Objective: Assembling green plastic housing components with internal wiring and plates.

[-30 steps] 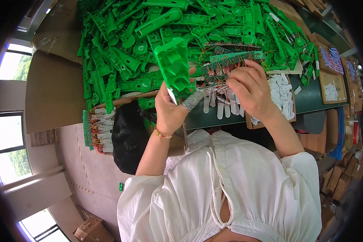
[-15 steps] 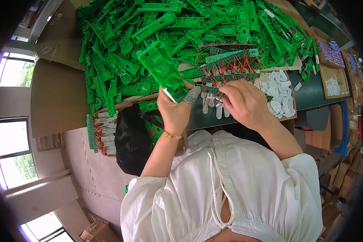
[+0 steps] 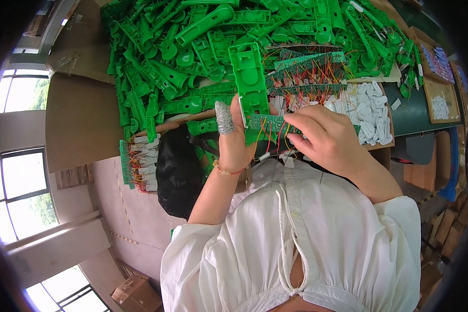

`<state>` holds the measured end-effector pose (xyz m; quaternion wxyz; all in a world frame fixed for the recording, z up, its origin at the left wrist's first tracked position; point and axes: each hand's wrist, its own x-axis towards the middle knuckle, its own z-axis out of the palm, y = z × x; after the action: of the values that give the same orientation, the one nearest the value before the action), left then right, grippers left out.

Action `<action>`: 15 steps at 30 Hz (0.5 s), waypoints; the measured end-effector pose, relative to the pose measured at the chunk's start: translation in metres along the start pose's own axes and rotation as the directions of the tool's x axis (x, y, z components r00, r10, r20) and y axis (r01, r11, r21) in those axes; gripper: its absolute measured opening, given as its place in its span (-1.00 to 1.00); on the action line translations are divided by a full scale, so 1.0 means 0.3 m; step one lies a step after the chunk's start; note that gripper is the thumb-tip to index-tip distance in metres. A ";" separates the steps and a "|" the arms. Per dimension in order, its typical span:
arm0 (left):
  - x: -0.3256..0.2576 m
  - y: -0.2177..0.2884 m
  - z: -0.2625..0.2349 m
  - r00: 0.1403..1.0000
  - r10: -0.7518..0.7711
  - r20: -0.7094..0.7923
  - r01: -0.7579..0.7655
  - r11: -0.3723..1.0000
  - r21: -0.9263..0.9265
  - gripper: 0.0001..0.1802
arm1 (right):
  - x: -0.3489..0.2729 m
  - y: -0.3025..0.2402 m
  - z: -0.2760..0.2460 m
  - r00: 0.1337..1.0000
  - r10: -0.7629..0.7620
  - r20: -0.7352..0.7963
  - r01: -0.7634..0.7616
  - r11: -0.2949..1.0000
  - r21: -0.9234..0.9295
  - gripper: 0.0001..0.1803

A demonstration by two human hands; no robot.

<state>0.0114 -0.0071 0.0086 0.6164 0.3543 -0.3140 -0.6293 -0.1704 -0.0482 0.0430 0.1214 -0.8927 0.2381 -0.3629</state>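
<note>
My left hand [image 3: 235, 148] holds a green plastic housing half [image 3: 248, 73] upright, its hollow inner side showing. The fingers are mostly hidden behind the housing, and the thumb, in a grey wrap [image 3: 224, 118], stands away from it. My right hand [image 3: 332, 136] pinches a narrow green circuit board strip [image 3: 269, 123] between thumb and fingers. The strip's left end meets the lower end of the housing; whether it sits inside I cannot tell. Red and yellow wires hang from the strip, with small white pieces [image 3: 287, 158] below.
Green housings [image 3: 192, 78] lie heaped across the back of the table. Rows of wired circuit boards [image 3: 309, 73] and a pile of white plastic parts [image 3: 372, 112] are beyond my right hand. A black mesh bag [image 3: 178, 171] hangs at left, beside more wired boards [image 3: 138, 164].
My left hand has turned the housing more upright and shifted it right. My right hand has drawn the board strip away from the rows, toward me, against the housing's lower end.
</note>
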 end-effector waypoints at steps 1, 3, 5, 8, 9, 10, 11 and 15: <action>0.002 -0.001 -0.006 0.999 0.017 0.032 -0.018 0.999 0.034 -0.25 | 0.003 -0.009 -0.004 1.000 -0.018 0.004 0.018 0.999 -0.035 -0.70; 0.003 -0.007 -0.021 0.999 0.014 0.044 -0.016 0.999 0.051 -0.24 | 0.001 -0.017 0.001 1.000 -0.027 -0.014 0.026 0.997 -0.070 -0.72; 0.002 -0.006 -0.030 0.992 0.027 0.121 -0.035 0.997 0.061 -0.25 | -0.003 -0.022 0.000 0.999 -0.045 -0.027 0.042 0.994 -0.099 -0.74; -0.002 -0.012 -0.014 0.994 0.028 0.108 -0.037 0.996 0.080 -0.23 | -0.005 -0.030 -0.008 0.999 -0.048 -0.022 0.044 0.991 -0.130 -0.75; -0.005 -0.010 -0.015 0.994 0.027 0.108 -0.036 0.996 0.082 -0.23 | -0.002 -0.029 -0.011 0.999 -0.047 0.002 0.046 0.991 -0.122 -0.75; -0.004 -0.011 -0.015 0.994 0.043 0.100 -0.063 0.976 0.208 -0.23 | -0.002 -0.028 -0.015 0.999 -0.044 0.026 0.047 0.992 -0.118 -0.74; -0.003 -0.013 -0.015 0.994 0.061 0.093 -0.088 0.940 0.330 -0.22 | -0.005 -0.028 -0.017 0.999 -0.042 0.024 0.045 0.992 -0.120 -0.74; -0.015 -0.022 -0.022 0.994 -0.002 0.106 -0.033 0.945 0.325 -0.22 | -0.012 -0.036 -0.014 0.996 0.025 0.083 -0.019 0.998 -0.067 -0.64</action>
<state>0.0133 -0.0021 -0.0002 0.5367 0.4153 -0.4486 -0.5816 -0.1720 -0.0373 0.0480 0.1057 -0.9080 0.2547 -0.3156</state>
